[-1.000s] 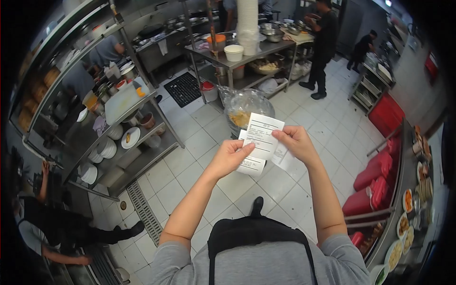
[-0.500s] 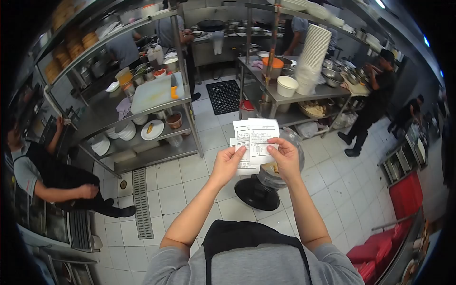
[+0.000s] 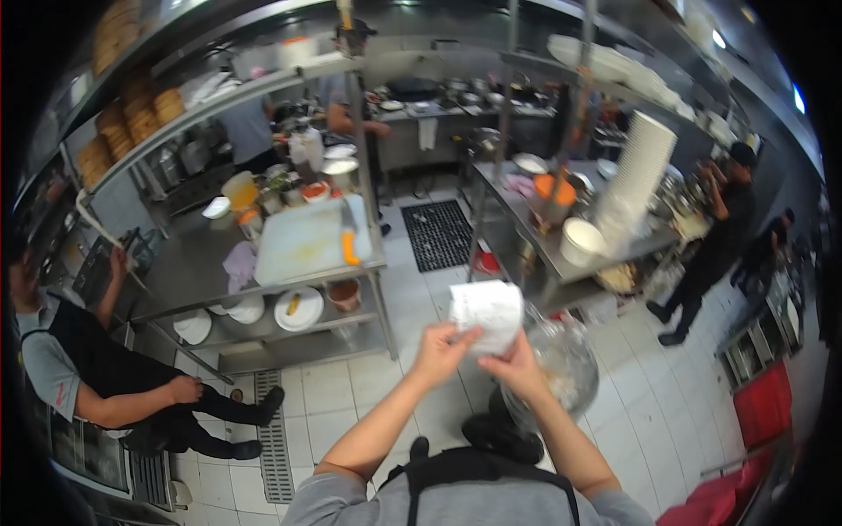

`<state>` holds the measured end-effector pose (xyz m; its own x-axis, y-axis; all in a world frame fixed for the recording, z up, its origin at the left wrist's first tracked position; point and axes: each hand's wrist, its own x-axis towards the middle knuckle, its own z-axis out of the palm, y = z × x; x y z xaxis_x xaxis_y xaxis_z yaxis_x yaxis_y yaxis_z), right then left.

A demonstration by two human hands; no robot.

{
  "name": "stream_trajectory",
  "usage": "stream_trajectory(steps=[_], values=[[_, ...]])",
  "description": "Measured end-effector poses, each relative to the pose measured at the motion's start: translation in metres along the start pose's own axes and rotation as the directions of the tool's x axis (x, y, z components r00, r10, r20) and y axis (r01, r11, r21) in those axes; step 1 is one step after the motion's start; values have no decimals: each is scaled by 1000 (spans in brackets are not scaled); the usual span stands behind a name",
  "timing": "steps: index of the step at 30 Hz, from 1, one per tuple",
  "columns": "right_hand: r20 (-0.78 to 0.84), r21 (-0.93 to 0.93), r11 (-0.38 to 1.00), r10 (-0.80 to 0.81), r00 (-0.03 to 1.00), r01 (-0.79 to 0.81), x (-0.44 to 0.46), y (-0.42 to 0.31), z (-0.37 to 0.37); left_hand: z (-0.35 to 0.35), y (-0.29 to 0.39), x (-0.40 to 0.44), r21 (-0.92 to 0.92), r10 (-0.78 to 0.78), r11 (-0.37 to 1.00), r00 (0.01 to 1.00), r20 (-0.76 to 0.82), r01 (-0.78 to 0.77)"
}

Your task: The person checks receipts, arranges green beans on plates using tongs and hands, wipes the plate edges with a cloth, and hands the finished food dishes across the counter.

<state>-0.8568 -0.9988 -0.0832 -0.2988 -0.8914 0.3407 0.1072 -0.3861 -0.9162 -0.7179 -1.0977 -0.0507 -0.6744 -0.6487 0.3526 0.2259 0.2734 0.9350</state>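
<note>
Several white printed paper slips, order receipts [image 3: 488, 309], are held up in front of me, overlapping in one slightly curled stack. The print is too blurred to read. My left hand [image 3: 443, 352] pinches their lower left edge between thumb and fingers. At the lower right corner, my right hand [image 3: 516, 366] grips the same slips. Beneath and to the right of my right hand is a bin with a clear plastic liner [image 3: 568, 375], with some scraps inside.
On the left, a steel table [image 3: 180, 276] bears a cutting board [image 3: 303, 244] with an orange-handled knife [image 3: 350, 247]. Another person [image 3: 105, 359] stands there. To the right are stacked white tubs [image 3: 636, 167] and a person in black [image 3: 715, 237]. A black mat [image 3: 437, 235] lies ahead.
The slips, spread side by side before, are now gathered into one overlapping stack. My view has shifted nearer the tables, and the person at left has moved a leg.
</note>
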Motion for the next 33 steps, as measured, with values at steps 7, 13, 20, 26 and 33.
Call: stream_trajectory(steps=[7, 13, 20, 26, 33], values=[[-134, -133, 983, 110, 985, -128, 58, 32, 9, -143, 15, 145, 154, 455, 888, 878, -149, -434], [-340, -331, 898, 174, 924, -291, 24, 72, -56, -365, 80, 297, 198, 547, 826, 668, -504, -527], [-403, -686, 611, 134, 905, -395, -47, 117, -106, -439, 91, 332, 289, 619, 771, 564, -546, -567], [-423, -446, 791, 226, 877, -419, -53, 140, -116, -492, 41, 353, 375, 474, 877, 675, -565, -302], [-434, -413, 796, 256, 864, -443, -35, 109, -104, -510, 70, 354, 433, 544, 838, 584, -603, -333]])
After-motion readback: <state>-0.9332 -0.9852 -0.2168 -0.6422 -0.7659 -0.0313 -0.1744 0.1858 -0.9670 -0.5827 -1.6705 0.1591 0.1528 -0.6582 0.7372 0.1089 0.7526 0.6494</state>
